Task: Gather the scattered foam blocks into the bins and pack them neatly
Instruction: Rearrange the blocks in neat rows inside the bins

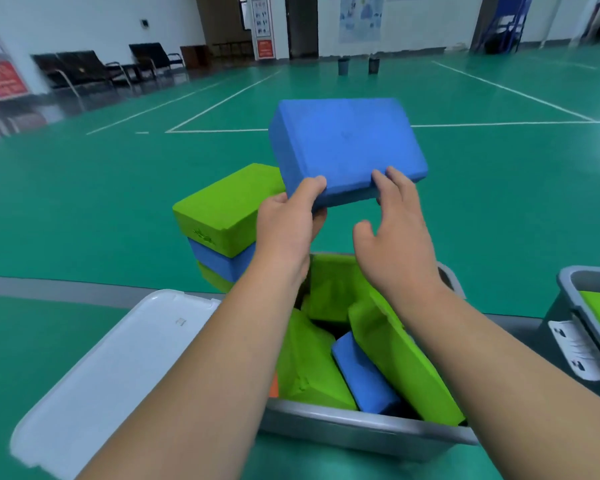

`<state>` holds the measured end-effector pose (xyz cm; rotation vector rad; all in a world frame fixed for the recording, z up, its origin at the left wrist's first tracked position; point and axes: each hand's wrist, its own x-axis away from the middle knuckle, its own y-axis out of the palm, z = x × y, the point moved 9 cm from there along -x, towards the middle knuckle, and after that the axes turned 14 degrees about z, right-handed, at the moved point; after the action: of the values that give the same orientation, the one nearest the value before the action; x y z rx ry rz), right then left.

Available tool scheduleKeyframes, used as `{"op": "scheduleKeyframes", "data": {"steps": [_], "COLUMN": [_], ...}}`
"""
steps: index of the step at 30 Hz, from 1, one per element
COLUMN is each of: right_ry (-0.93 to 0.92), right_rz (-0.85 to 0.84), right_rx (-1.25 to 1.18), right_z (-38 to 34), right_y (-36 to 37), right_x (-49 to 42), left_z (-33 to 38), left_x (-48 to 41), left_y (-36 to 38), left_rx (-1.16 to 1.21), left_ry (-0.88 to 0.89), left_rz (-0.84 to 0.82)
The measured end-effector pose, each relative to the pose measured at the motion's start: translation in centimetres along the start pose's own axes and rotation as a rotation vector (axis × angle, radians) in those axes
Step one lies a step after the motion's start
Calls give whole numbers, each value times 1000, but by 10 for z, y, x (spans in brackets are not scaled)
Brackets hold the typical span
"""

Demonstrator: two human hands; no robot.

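Note:
A large blue foam block [343, 143] is held up above the floor, beyond the grey bin [361, 427]. My left hand [288, 226] grips its near left corner, thumb on top and fingers underneath. The fingertips of my right hand [392, 244] rest on the block's near edge, with the thumb spread away from it. The bin below my arms holds several green blocks [395, 355] and a blue block [361, 375] lying at angles. Left of the bin stands a stack with a green block [226, 209] on top, a blue block [219, 261] under it and another green one below.
A white bin lid [108, 368] lies on the floor at the left of the bin. A second grey bin [589, 327] with a green block inside stands at the right edge. Green court floor stretches ahead, with black chairs [84, 69] and two small dark buckets far off.

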<state>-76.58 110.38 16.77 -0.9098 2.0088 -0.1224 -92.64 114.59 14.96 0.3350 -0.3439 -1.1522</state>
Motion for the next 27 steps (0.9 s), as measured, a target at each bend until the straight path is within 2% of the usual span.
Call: {"op": "scheduleKeyframes", "data": {"steps": [6, 10, 14, 16, 20, 24, 27], "right_ry": [-47, -72, -51, -19, -22, 45, 1], "right_rz": [-127, -234, -313, -382, -461, -502, -516], "right_rx": [-228, -312, -366, -379, -366, -359, -297], "right_z": [-52, -79, -86, -84, -82, -78, -76], "right_y": [45, 68, 99, 113, 125, 133, 136], "right_x": [-5, 2, 5, 11, 21, 30, 39], "left_z": [52, 70, 75, 68, 47, 52, 47], "left_x": [-11, -16, -22, -27, -30, -33, -31], "left_y": [-39, -69, -94, -109, -136, -140, -143], "left_rx": [19, 92, 56, -27, -384, -415, -507], "left_ry": [102, 89, 105, 93, 21, 40, 53], "left_rz": [72, 121, 173, 234, 314, 273, 241]}}
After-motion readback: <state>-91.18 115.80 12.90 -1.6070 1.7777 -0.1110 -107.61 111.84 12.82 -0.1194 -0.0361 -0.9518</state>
